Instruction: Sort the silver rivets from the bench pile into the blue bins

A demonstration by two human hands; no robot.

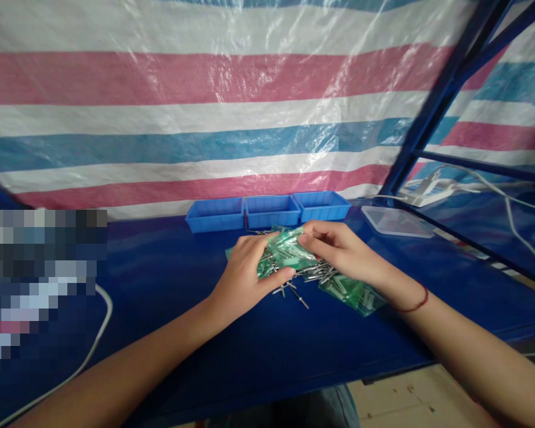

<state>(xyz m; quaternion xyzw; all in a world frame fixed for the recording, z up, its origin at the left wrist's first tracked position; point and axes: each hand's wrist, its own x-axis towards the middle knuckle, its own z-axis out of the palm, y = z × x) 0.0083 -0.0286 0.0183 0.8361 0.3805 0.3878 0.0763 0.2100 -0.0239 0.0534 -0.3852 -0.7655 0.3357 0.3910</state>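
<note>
Between my two hands is a small clear green plastic bag [292,248], tilted up off the table. My right hand [339,246] pinches its upper right corner between thumb and fingers. From the left side, my left hand [245,267] grips the same bag, its thumb stretched along the lower edge and its fingertips partly hidden. Thin silver metal pins that look like blind rivets [323,272] lie loose in a heap beneath. Under my right wrist rests another green bag [354,295] with pale pieces inside.
Three blue bins [216,217] stand in a row behind the heap. A translucent plastic lid [396,222] lies to their right, near a white power strip [428,190] and cables. A white cable [102,324] crosses the blue table [169,356] at left. Blue metal frame bars [432,101] rise at right.
</note>
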